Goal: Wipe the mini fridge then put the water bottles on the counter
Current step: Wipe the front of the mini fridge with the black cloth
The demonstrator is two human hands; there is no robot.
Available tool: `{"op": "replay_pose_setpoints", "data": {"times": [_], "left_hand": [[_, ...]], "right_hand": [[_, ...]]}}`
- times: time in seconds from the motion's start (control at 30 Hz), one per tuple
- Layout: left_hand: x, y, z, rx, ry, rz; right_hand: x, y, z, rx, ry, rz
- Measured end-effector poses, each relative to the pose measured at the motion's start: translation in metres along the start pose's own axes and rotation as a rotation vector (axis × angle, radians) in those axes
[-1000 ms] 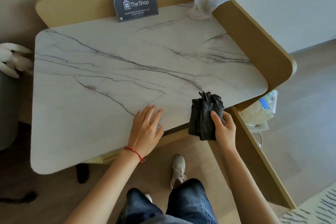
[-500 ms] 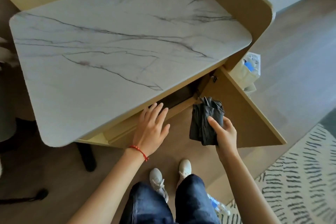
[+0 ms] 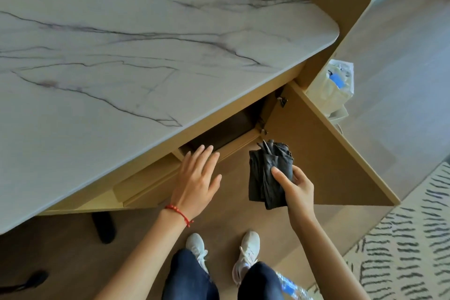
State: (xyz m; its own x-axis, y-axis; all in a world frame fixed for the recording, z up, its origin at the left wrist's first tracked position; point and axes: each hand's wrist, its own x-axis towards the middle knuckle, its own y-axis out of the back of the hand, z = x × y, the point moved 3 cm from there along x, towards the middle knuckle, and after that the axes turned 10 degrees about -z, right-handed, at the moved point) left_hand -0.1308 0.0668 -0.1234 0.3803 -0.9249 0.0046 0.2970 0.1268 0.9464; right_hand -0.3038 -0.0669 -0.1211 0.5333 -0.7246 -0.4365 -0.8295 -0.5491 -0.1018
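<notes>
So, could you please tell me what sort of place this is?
Probably a hotel room: a marble counter over an open cabinet door, with a striped rug beside it.

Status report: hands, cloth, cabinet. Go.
Left hand open, fingers at the cabinet's top edge. Right hand grips dark cloth. Cabinet door open; fridge interior not visible.

Bare forearms, no sleeves; thin red beaded string bracelet [image 3: 179,212] on the left wrist; dark blue denim trousers [image 3: 192,277]; pale grey-white laced trainers [image 3: 246,253].
</notes>
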Motion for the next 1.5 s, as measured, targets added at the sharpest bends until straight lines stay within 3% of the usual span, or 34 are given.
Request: {"op": "replay_pose_setpoints", "data": {"times": [0.33, 0.73, 0.93, 1.17, 1.4, 1.5], "left_hand": [[0.041, -0.120, -0.069, 0.102, -0.104, 0.109], [0.081, -0.234, -0.150, 0.233, -0.167, 0.351], [0.099, -0.270, -0.163, 0.345, -0.180, 0.458], [0.103, -0.286, -0.182, 0.498, -0.101, 0.543], [0.104, -0.290, -0.197, 0.491, -0.022, 0.591], [0.114, -0.291, -0.197, 0.522, 0.016, 0.603]], "right_hand": [[0.113, -0.009, 0.113, 0.078, 0.156, 0.003], [0.241, -0.027, 0.212, 0.114, 0.417, -0.188], [0.287, -0.033, 0.232, 0.147, 0.596, -0.249], [0.333, -0.060, 0.246, 0.290, 0.671, -0.284], [0.347, -0.107, 0.248, 0.391, 0.760, -0.340], [0.356, -0.123, 0.258, 0.390, 0.792, -0.272]]}}
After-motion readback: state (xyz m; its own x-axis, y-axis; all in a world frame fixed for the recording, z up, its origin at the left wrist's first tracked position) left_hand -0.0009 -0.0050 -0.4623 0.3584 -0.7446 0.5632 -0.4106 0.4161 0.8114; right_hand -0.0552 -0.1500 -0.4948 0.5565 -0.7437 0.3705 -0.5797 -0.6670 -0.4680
